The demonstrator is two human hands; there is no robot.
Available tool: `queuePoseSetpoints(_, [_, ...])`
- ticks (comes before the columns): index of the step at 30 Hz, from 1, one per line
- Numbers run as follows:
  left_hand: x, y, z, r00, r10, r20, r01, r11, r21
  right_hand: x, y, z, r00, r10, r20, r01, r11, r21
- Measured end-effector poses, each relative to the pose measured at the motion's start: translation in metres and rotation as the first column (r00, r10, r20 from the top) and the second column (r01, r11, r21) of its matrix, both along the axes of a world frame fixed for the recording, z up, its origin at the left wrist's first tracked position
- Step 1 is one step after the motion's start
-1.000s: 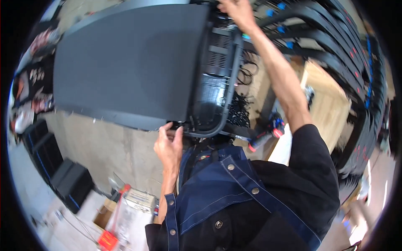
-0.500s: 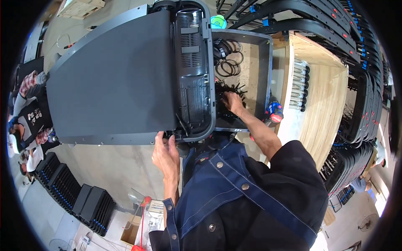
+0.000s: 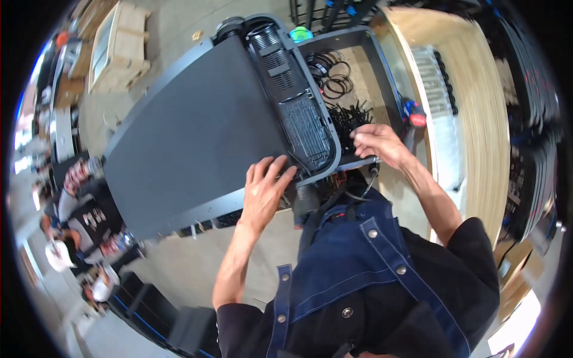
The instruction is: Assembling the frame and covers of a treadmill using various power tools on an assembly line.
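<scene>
A treadmill deck with a wide black belt (image 3: 197,137) lies in front of me, its moulded black end compartment (image 3: 304,128) uncovered. My left hand (image 3: 262,190) rests with spread fingers on the belt's near corner, beside that compartment, holding nothing I can see. To the right of the deck is a grey tray (image 3: 388,77) containing a heap of thin black pieces (image 3: 352,116) and several black cable rings (image 3: 339,83). My right hand (image 3: 382,144) is over the tray's near end, thumb and fingers pinched together. Whatever is in the pinch is too small to make out.
A red and blue power tool (image 3: 415,113) stands between the tray and a wooden crate (image 3: 477,119) at right. Beyond the tray sits a green round object (image 3: 301,34). A pale wooden crate (image 3: 119,45) stands far left. Other people (image 3: 65,250) work at the left.
My right hand has come up out of the black heap toward me. My left hand has shifted from the deck's side edge onto the belt. The whole view has turned.
</scene>
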State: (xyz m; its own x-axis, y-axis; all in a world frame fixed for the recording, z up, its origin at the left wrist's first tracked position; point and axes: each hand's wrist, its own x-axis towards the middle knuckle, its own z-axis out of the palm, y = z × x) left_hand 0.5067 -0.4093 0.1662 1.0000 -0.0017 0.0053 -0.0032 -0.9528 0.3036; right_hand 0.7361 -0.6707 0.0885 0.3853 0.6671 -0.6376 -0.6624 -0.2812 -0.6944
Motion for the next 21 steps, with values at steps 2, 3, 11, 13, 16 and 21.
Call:
queuePoseSetpoints(2, [0.000, 0.022, -0.017, 0.974, -0.227, 0.016, 0.226, 0.973, 0.039, -0.038, 0.025, 0.035, 0.922, 0.239, 0.304, -0.229, 0.971, -0.068])
queuePoseSetpoints(3, [0.003, 0.030, -0.019, 0.961, -0.275, 0.023, 0.274, 0.961, 0.044, -0.054, 0.034, 0.046, 0.828, 0.331, 0.453, -0.309, 0.943, -0.125])
queuePoseSetpoints(11, [0.027, 0.042, -0.010, 0.856, -0.517, -0.007, 0.515, 0.851, 0.102, -0.092, 0.081, 0.050, 0.015, 0.596, 0.803, -0.376, 0.747, -0.548])
queuePoseSetpoints(13, [0.028, 0.040, -0.010, 0.865, -0.495, -0.078, 0.500, 0.863, 0.067, -0.093, 0.082, 0.047, -0.032, 0.558, 0.829, -0.404, 0.752, -0.521])
queuePoseSetpoints(16, [0.041, 0.035, -0.007, 0.815, -0.571, -0.101, 0.579, 0.809, 0.102, -0.093, 0.076, 0.040, 0.037, 0.556, 0.830, -0.404, 0.768, -0.496])
queuePoseSetpoints(21, [0.072, 0.035, -0.006, 0.612, -0.723, -0.321, 0.766, 0.643, 0.010, -0.107, 0.083, 0.038, 0.123, 0.528, 0.840, -0.397, 0.802, -0.446])
